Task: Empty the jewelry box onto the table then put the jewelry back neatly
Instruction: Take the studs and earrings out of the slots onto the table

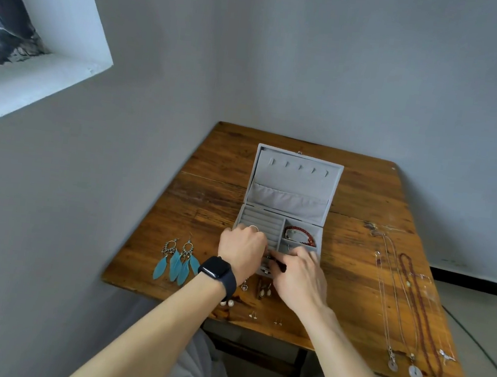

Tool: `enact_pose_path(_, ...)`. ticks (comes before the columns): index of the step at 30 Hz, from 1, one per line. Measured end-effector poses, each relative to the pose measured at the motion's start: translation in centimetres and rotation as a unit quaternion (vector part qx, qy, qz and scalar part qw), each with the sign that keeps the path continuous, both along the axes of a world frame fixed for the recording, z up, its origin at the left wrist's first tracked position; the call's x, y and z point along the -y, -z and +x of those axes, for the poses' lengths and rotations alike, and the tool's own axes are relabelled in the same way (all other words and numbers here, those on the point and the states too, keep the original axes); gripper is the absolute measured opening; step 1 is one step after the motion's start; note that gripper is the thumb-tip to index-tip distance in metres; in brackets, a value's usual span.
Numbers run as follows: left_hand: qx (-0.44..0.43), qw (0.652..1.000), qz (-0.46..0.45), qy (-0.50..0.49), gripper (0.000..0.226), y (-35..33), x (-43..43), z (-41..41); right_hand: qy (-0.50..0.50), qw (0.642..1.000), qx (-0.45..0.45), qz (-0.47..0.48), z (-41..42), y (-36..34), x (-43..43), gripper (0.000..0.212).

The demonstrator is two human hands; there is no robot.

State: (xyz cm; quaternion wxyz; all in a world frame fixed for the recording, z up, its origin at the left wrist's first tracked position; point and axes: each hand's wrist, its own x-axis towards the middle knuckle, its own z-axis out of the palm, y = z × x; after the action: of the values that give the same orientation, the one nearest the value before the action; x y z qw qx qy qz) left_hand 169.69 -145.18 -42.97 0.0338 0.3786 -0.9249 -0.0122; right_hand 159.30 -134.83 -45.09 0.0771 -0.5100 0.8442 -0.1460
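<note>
Both left hand [242, 248] and right hand [300, 276] curl fingers [295, 254], hold unclear, over jewelry box [291, 181] on wooden table [363, 201].

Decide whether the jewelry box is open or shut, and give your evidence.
Open. The jewelry box lid stands raised behind the base, showing its hooks and pocket; the ring rolls and a red bracelet lie exposed.

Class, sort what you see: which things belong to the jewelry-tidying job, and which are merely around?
Job: grey velvet jewelry box, red bead bracelet, teal feather earrings, long chain necklaces, small drop earrings.
Around: black smartwatch, white window recess.
</note>
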Motion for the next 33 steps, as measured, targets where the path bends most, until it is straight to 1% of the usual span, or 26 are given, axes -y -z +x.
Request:
enact_pose_path(2,-0.003,1.000,0.025,-0.002,0.018,-0.2,0.2,0.0,-0.003,1.000,-0.007,0.003,0.0,-0.1,0.1,0.037)
enact_pose_path(6,-0.031,0.993,0.115,0.001,0.010,-0.5,1.2,0.6,-0.006,1.000,-0.004,0.007,-0.1,-0.4,0.5,0.037)
enact_pose_path(8,-0.064,0.987,0.145,-0.003,0.008,-0.5,1.5,1.3,-0.007,1.000,-0.009,0.008,-0.3,-0.7,0.8,0.036)
enact_pose_path(9,-0.096,0.982,0.163,-0.015,0.009,-0.4,1.7,1.8,-0.009,1.000,-0.014,0.008,-0.3,-0.9,0.9,0.035)
enact_pose_path(12,-0.220,0.947,0.225,-0.063,0.004,0.4,1.8,3.5,-0.024,0.999,-0.038,0.003,-0.2,-1.4,1.2,0.030)
enact_pose_path(14,-0.282,0.919,0.260,-0.087,0.003,1.1,1.8,4.5,-0.032,0.998,-0.051,-0.002,-0.1,-1.5,1.2,0.027)
enact_pose_path(19,-0.358,0.876,0.290,-0.140,0.007,2.5,1.4,5.3,-0.036,0.997,-0.061,-0.003,0.1,-1.8,1.6,0.023)
enact_pose_path(21,-0.370,0.869,0.291,-0.153,0.008,2.7,1.3,5.2,-0.024,0.999,-0.042,0.002,0.1,-2.0,1.9,0.024)
enact_pose_path(25,-0.368,0.865,0.304,-0.151,0.014,2.7,1.5,5.1,-0.011,1.000,-0.013,0.020,0.0,-2.0,2.6,0.019)
enact_pose_path(29,-0.363,0.863,0.317,-0.150,0.017,2.5,1.7,5.5,-0.025,0.998,-0.036,0.051,0.0,-1.8,3.2,0.020)
enact_pose_path(31,-0.361,0.863,0.322,-0.145,0.017,2.3,1.7,5.8,-0.026,0.999,-0.016,0.029,0.0,-1.7,2.9,0.017)
enact_pose_path(33,-0.362,0.862,0.326,-0.138,0.018,2.3,1.7,6.2,-0.013,0.999,0.039,-0.028,-0.2,-1.9,1.8,0.014)
